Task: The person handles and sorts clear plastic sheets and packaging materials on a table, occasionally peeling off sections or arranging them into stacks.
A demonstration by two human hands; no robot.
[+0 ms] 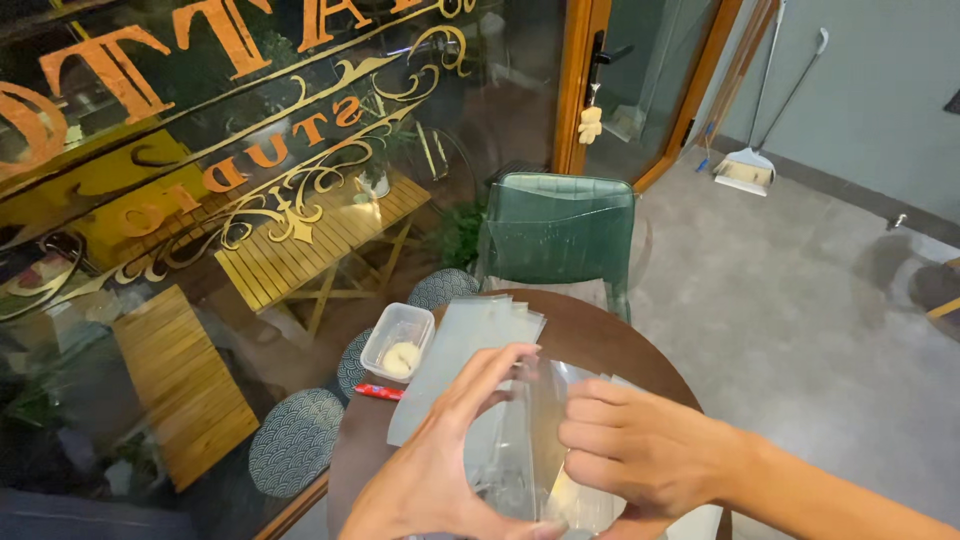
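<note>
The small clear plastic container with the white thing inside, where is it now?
In the head view the clear container sits at the left edge of the round table, beside the stack of clear sleeves, above a small red item.

Round dark wooden table (600, 345), green padded chair (557, 235) behind. Large window (250, 150) with gold lettering on left, wooden-framed glass door (640, 80) beyond. Grey floor (800, 330), grey wall (880, 90), broom and dustpan (748, 168) leaning.

A clear, glossy plastic sleeve (530, 440) catches glare between both hands. More thin, smooth transparent plastic sheets (465, 350) lie on a round table (600, 340) of dark polished wood. A clear plastic lidded tub (398, 342) looks shiny. The green padded chair (557, 228) has smooth, faintly glossy leather-like upholstery.
</note>
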